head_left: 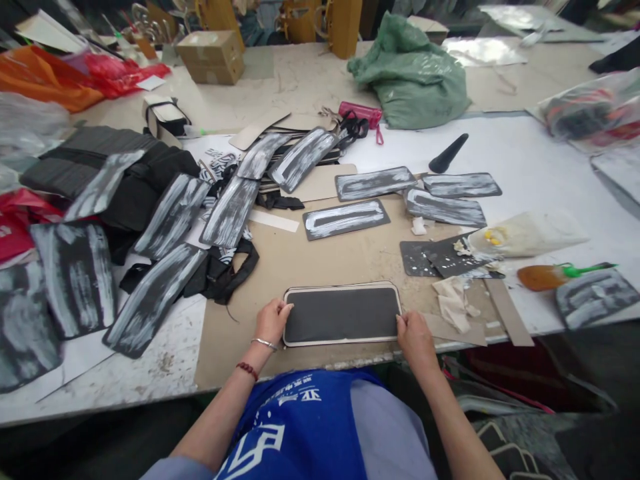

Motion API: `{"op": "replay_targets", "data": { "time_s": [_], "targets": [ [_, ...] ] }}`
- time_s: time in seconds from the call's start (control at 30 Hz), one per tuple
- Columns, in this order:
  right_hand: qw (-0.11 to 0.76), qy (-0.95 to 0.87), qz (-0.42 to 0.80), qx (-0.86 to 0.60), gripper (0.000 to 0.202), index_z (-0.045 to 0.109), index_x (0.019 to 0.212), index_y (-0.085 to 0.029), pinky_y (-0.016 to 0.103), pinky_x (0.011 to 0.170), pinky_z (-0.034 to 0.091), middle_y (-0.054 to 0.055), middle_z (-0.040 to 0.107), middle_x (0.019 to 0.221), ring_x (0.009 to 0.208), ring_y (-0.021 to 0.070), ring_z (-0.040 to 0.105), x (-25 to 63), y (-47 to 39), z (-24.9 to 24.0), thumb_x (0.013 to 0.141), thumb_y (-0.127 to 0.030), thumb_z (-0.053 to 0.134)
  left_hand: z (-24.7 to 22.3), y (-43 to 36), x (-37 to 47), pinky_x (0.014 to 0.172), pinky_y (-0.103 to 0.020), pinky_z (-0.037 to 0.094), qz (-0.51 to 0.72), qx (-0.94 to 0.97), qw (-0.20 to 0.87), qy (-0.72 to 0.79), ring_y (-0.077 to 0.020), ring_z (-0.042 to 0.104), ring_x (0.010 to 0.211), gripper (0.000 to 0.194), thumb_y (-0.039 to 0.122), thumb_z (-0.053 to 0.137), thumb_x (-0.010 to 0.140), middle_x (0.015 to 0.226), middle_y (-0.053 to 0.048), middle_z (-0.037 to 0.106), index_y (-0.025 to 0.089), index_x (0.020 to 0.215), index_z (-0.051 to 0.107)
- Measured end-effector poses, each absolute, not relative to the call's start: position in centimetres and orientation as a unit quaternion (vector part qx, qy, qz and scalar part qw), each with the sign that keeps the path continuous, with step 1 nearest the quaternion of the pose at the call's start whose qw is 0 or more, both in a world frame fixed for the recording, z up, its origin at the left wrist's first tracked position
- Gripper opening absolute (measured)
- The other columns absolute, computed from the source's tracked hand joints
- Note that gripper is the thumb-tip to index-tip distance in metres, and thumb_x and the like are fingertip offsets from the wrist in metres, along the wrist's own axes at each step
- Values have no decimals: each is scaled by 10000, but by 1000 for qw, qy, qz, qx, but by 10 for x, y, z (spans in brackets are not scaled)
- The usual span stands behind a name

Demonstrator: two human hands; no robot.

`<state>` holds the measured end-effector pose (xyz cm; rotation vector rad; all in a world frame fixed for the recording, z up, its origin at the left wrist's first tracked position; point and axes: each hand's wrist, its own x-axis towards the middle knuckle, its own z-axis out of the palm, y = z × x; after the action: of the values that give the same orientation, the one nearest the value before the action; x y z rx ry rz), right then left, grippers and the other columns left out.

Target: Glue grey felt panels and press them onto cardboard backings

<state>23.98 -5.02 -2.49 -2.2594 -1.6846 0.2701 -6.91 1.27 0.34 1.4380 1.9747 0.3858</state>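
Observation:
A dark rectangular panel with rounded corners (342, 313) lies flat on a slightly larger tan backing piece on brown cardboard (320, 260) near the table's front edge. My left hand (271, 321) rests against its left end, fingers curled on the edge. My right hand (415, 337) presses on its right end. Neither hand lifts the panel; both hold it by its short sides.
Several dark panels brushed with white glue (346, 218) lie spread over the table, left and centre. A glue bag (525, 237), an orange brush with a green handle (555, 274) and rag scraps (455, 297) sit at right. A green bag (413, 73) and a box (213, 55) stand behind.

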Motion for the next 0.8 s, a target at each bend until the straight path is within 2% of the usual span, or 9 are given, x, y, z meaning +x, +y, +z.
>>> {"op": "replay_targets", "data": {
  "time_s": [0.13, 0.23, 0.3, 0.4, 0.5, 0.57, 0.7, 0.8],
  "targets": [
    [150, -581, 92, -795, 170, 297, 667, -241, 339, 657, 396, 44, 445, 675, 673, 193, 439, 239, -50, -26, 829, -292, 311, 1, 12, -70, 568, -237, 368, 138, 546, 322, 761, -129, 497, 533, 208, 326, 534, 696, 521, 39, 505, 206, 551, 446],
    [140, -578, 91, -799, 170, 298, 665, -240, 337, 654, 394, 44, 446, 675, 670, 194, 440, 239, -49, -25, 825, -286, 331, -1, 10, -73, 577, -249, 403, 137, 570, 283, 759, -142, 513, 561, 145, 326, 542, 715, 569, 34, 517, 206, 666, 478],
    [130, -580, 89, -799, 172, 300, 663, -240, 334, 653, 392, 43, 448, 677, 674, 194, 442, 239, -49, -24, 822, -286, 345, -2, 7, -74, 642, -290, 435, 138, 633, 210, 733, -173, 539, 660, 114, 300, 530, 744, 675, -8, 560, 195, 784, 516],
    [128, -585, 91, -796, 174, 302, 659, -240, 336, 647, 389, 45, 449, 668, 678, 199, 447, 239, -49, -23, 822, -292, 336, -3, 0, -69, 788, -375, 430, 134, 737, 83, 657, -228, 543, 885, 196, 186, 453, 796, 926, -110, 593, 170, 966, 550],
    [135, -587, 89, -793, 190, 298, 651, -243, 341, 633, 379, 48, 447, 654, 672, 208, 448, 241, -49, -25, 823, -324, 312, -6, -8, -56, 900, -398, 397, 133, 800, 53, 583, -227, 499, 1066, 337, 90, 368, 810, 1115, -123, 562, 187, 1084, 538],
    [136, -591, 90, -790, 208, 294, 646, -246, 343, 620, 368, 45, 441, 640, 653, 211, 444, 244, -49, -26, 823, -355, 298, -8, -11, -45, 976, -413, 348, 127, 830, 71, 539, -226, 419, 1185, 355, 145, 375, 835, 1237, -113, 502, 200, 1161, 504],
    [132, -604, 101, -780, 224, 283, 634, -252, 342, 604, 353, 39, 431, 608, 630, 216, 437, 246, -48, -26, 816, -383, 284, -11, -15, -28, 1047, -484, 225, 79, 851, 118, 505, -271, 226, 1314, 518, 423, 454, 827, 1423, -94, 298, 273, 1313, 354],
    [130, -604, 103, -779, 217, 289, 640, -251, 339, 602, 352, 43, 441, 618, 638, 218, 441, 244, -48, -26, 814, -382, 290, -12, -15, -26, 1058, -485, 190, 55, 852, 137, 503, -264, 203, 1325, 574, 496, 446, 813, 1447, -79, 251, 317, 1339, 301]
  ]
}}
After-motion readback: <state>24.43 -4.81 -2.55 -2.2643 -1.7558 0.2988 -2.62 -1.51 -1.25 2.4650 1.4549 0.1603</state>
